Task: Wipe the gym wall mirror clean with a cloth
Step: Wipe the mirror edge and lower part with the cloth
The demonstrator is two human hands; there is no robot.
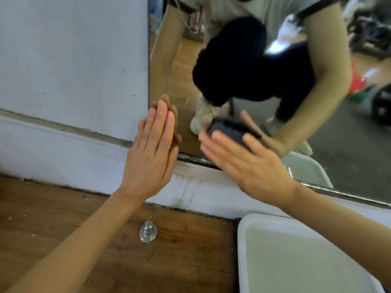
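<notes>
Right hand [247, 163] flat, pressing a dark folded cloth [229, 132] low on the mirror [243, 60], near its bottom edge; left hand [152, 149] braced, fingers straight. Cloth looks soft, light, best palmed broadly; the glass likely fragile, slippery

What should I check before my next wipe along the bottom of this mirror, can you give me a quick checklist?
1. Cloth in hand: ok, the right hand presses a dark cloth on the mirror.
2. Brace: ok, the left hand lies flat at the mirror's left edge, fingers straight.
3. Left hand off cleaned glass: not ok, its fingertips touch the glass.
4. Water within reach: ok, the white tub sits below the right arm.
5. Floor: not ok, a metal door stop stands beside the tub.
6. Glass clean: cannot tell, the view is blurred.
</notes>
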